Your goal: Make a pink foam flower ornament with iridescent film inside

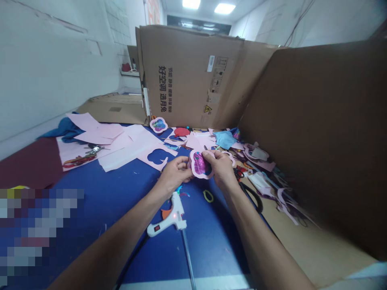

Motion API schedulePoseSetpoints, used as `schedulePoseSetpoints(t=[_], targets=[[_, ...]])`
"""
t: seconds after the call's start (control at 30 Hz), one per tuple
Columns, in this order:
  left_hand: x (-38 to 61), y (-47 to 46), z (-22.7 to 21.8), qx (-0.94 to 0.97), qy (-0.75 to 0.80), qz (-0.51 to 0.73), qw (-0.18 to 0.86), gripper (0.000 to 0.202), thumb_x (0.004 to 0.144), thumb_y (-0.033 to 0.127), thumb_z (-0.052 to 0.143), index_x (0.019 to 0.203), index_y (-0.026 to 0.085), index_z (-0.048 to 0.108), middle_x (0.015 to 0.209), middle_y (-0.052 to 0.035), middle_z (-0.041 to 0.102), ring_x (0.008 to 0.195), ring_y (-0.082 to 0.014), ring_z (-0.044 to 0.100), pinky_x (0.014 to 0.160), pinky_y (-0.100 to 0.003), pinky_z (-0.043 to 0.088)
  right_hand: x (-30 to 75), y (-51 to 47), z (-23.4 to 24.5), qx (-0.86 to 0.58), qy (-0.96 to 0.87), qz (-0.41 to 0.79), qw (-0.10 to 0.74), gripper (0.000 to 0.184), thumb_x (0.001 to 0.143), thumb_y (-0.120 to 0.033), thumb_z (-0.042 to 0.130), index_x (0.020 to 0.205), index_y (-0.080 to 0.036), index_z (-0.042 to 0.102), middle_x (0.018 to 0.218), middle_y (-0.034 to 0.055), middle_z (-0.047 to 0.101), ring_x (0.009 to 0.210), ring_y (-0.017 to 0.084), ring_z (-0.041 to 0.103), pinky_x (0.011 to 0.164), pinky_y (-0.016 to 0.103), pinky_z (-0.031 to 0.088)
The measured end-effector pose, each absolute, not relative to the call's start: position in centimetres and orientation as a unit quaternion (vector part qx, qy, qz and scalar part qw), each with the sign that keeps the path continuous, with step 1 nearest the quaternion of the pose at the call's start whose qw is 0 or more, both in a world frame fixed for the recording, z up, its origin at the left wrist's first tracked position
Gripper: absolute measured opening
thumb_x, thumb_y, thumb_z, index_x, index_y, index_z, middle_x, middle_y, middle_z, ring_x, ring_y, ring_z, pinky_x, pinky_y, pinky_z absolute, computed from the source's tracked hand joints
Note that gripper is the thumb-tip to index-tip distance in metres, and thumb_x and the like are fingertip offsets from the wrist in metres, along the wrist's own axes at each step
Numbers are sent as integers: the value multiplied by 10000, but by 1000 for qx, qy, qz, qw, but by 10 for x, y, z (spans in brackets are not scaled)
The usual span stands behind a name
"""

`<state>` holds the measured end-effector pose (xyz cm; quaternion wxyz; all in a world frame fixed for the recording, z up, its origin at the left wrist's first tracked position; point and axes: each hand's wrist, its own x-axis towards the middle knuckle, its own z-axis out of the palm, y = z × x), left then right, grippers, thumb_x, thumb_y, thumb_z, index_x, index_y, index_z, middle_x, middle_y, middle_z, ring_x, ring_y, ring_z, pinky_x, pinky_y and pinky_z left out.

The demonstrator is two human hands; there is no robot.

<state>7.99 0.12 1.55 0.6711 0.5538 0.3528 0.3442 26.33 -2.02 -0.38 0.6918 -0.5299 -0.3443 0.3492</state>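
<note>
Between my two hands is a flower-shaped piece with a pink border and a shiny purple middle, held above the blue table. My left hand pinches its left edge, while my right hand grips the right edge with the thumb on top. Below my left hand lies a white hot glue gun with a lit red light and a glue stick out of its back. A yellow-green band rests on the table to its right.
Pink sheets and scissors lie at the left. Another flower piece leans at the back by a cardboard wall. A second cardboard wall rises at the right, beside paper scraps. A light blue piece lies behind my hands.
</note>
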Motion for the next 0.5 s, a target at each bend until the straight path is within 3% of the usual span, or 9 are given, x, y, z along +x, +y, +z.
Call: schedulePoseSetpoints(t=[0.17, 0.33, 0.5], targets=[[80, 3, 11, 537, 352, 352, 680, 449, 627, 403, 973, 963, 193, 761, 870, -38, 787, 730, -170, 711, 701, -287, 565, 251, -24, -1, -529, -368, 361, 674, 388, 661, -510, 926, 822, -184, 793, 719, 13, 727, 598, 152, 566, 567, 278, 451], [78, 8, 9, 508, 385, 348, 688, 447, 591, 450, 997, 859, 156, 793, 746, -49, 767, 617, -167, 676, 629, -300, 577, 237, -28, 5, -531, -383, 375, 657, 390, 654, -502, 925, 829, -175, 802, 713, 15, 724, 592, 149, 559, 575, 281, 453], [78, 8, 11, 468, 400, 338, 712, 451, 601, 400, 1004, 927, 150, 816, 776, -70, 785, 616, -176, 696, 608, -297, 590, 235, -29, 6, -531, -393, 375, 651, 418, 664, -518, 925, 857, -167, 806, 738, 27, 742, 615, 156, 586, 605, 285, 476]])
